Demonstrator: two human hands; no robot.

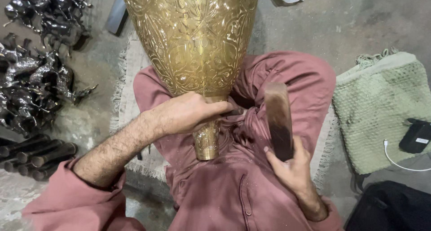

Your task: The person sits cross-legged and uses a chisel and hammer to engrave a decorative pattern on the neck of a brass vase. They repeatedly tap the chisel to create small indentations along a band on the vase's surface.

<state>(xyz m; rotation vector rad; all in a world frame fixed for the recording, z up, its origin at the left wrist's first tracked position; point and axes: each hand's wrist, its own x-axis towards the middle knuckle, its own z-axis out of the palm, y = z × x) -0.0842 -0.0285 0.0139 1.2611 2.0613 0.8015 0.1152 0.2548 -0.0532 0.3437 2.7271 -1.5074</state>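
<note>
Left hand (188, 114) clamps the vase (197, 37) neck; right hand (292, 166) grips a mallet (278, 118). Vase judged heavy, rigid, slick; neck is safest hold.

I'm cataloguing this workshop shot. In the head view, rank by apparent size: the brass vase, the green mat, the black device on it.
1. Brass vase, cut off at the top, held at its neck by the left hand.
2. Green mat.
3. Black device.
The vase sits nearer the camera, so its lead is partly perspective.
</note>
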